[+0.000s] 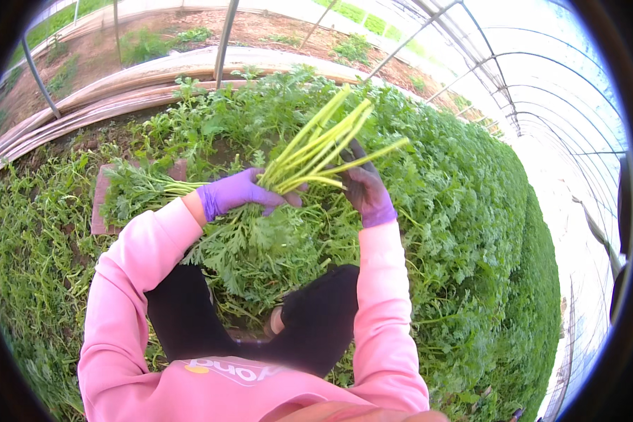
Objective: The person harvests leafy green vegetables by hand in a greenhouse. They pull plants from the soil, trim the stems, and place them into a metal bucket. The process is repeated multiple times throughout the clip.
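Observation:
My left hand (240, 193), in a purple glove, is closed around a bunch of leafy greens that look like crown daisy. The bare pale-green stems (319, 145) fan out up and to the right, while the feathery leaves (261, 232) hang below the fist. My right hand (363, 184), its purple glove darkened with soil, is beside the stem ends with its fingers apart. One stem crosses in front of its fingers; whether they touch is unclear. Left of my left hand, another bundle of cut greens (137, 190) lies on a reddish-brown board (99, 203).
Dense standing greens (464, 227) fill the bed to my right. Low, trampled-looking plants and stalks (42, 237) cover the ground at left. Metal greenhouse poles (226, 42) and rolled plastic sheeting (190, 66) run along the far side. My bent legs (316, 311) frame the near plants.

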Action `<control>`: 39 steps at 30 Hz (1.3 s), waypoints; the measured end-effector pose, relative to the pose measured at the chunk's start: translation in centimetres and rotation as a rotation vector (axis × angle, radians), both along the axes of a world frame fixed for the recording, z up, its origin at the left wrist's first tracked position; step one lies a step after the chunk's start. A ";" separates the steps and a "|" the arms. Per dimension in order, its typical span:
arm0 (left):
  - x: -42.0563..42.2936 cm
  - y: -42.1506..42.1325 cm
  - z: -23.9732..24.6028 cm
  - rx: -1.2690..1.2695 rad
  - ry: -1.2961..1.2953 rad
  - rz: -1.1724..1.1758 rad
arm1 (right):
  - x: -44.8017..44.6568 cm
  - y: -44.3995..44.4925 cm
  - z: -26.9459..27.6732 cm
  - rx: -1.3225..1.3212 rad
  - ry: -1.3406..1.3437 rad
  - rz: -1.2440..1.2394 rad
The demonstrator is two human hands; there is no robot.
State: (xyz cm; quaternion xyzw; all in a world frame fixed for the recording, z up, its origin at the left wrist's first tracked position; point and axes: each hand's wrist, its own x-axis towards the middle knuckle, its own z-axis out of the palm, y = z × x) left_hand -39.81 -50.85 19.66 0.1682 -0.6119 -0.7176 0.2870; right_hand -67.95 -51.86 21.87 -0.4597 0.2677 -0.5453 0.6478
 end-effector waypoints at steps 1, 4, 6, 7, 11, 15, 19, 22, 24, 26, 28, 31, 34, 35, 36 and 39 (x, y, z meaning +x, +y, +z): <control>0.6 -0.1 0.0 0.008 -0.006 -0.019 | 0.9 -1.9 0.1 -0.021 -0.035 0.106; 2.2 -0.5 -0.1 0.023 -0.030 -0.017 | 1.1 -5.0 -0.2 0.091 0.252 -0.039; 3.2 -1.1 -0.2 0.021 -0.034 -0.019 | -0.2 -5.6 -0.7 0.126 0.112 -0.180; 3.4 -1.4 -0.3 0.022 -0.059 0.004 | -1.0 -5.8 -0.8 0.042 0.199 -0.279; 3.5 -2.3 -1.4 0.001 -0.071 0.098 | -0.4 -4.7 -3.1 -0.007 1.279 -0.130; 1.8 -2.8 -2.9 -0.026 -0.113 0.125 | 3.5 -4.3 -4.5 -0.070 0.402 0.197; 0.4 -2.7 -3.7 -0.112 -0.256 0.123 | 5.6 -4.4 -3.1 -0.069 -0.346 0.166; 0.4 -2.6 -3.8 -0.079 -0.269 0.075 | 5.8 -4.4 -1.7 0.029 -0.355 0.134; 0.4 -2.6 -3.7 -0.056 -0.263 0.084 | 5.9 -4.3 -1.4 0.035 -0.366 0.076; 0.1 -2.7 -3.6 -0.072 -0.151 0.069 | 6.3 -4.3 -1.6 0.012 -0.376 0.032; -0.6 -2.7 -3.3 0.192 -0.133 0.262 | 6.7 -4.4 -2.1 0.071 -0.359 -0.005; -1.6 -2.9 -2.7 0.319 -0.025 0.446 | 6.9 -4.5 -2.5 0.140 -0.297 -0.114; -1.7 -3.6 -2.2 0.480 0.290 0.472 | 6.1 -4.7 -2.4 0.087 -0.323 -0.131; -1.4 -3.9 -2.2 0.526 0.349 0.597 | 5.6 -4.8 -2.2 0.135 -0.292 -0.258; -1.1 -4.4 -2.2 0.492 0.439 0.637 | 5.2 -5.0 -2.1 0.141 -0.291 -0.324; -0.8 -4.9 -2.3 0.327 0.486 0.681 | 3.7 -5.7 -1.7 0.159 -0.332 -0.466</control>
